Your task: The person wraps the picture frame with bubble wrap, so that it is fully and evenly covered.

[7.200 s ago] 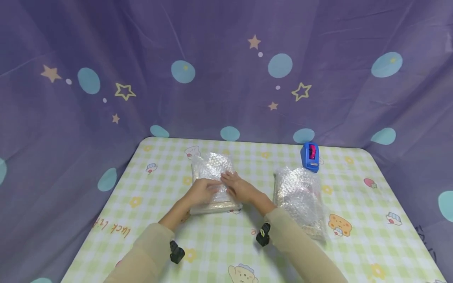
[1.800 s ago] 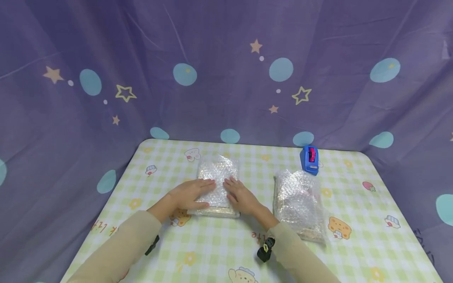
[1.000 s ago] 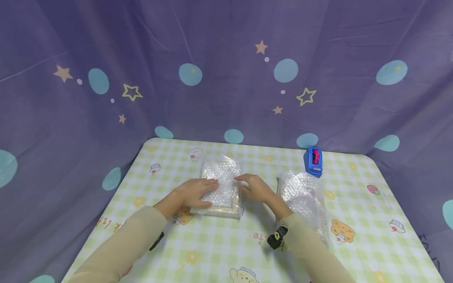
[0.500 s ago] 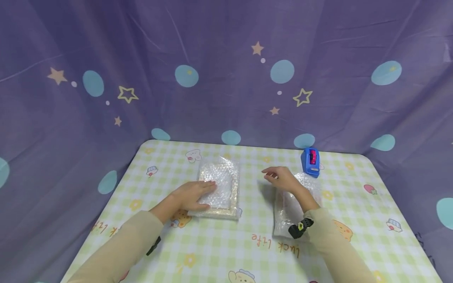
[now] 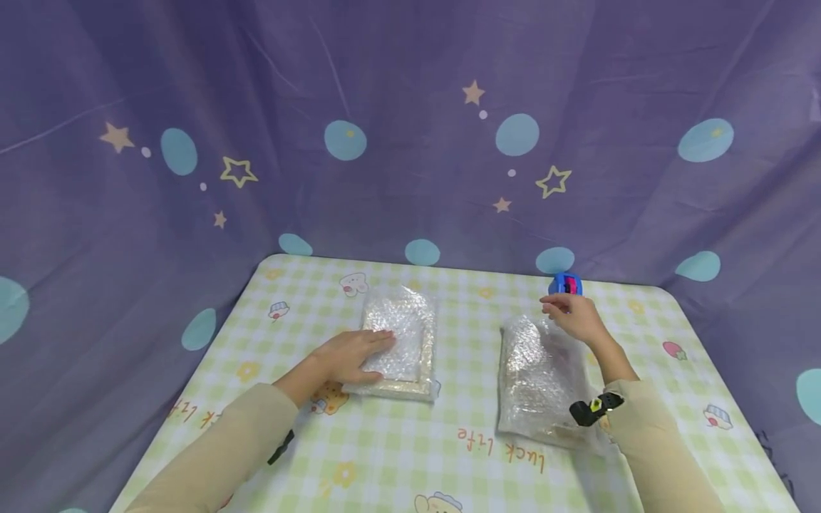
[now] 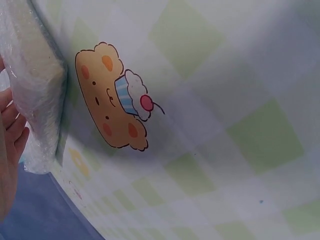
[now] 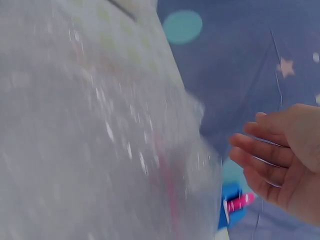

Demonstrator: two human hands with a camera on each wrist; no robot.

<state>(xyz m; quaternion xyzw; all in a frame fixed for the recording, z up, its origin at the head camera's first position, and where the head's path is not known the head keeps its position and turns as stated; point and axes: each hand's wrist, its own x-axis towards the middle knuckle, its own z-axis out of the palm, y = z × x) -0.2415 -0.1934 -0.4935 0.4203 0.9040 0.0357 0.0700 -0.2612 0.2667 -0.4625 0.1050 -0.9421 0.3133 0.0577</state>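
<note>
On the table's left half lies a flat, bubble-wrapped rectangular item [image 5: 410, 349] with a pale, frame-like border. My left hand [image 5: 351, 356] rests on its left side, fingers extended over the wrap; in the left wrist view, the fingers [image 6: 9, 112] lie along the wrapped edge. My right hand [image 5: 575, 317] hovers with relaxed, slightly bent fingers just in front of a blue tape dispenser [image 5: 556, 285] holding a pink-red roll core. Nothing is in that hand in the right wrist view, where the dispenser [image 7: 227, 200] appears beyond it. The hand partly hides the dispenser in the head view.
A second bubble-wrapped package [image 5: 535, 377] lies on the right, under the right forearm, with loose wrap at its edges. The table [image 5: 385, 456] has a green-checked cover. A purple curtain [image 5: 410, 199] hangs directly behind its far edge.
My right hand has left the left wrapped item and moved right, over the second package, to the tape dispenser. My left hand has stayed on the wrapped item.
</note>
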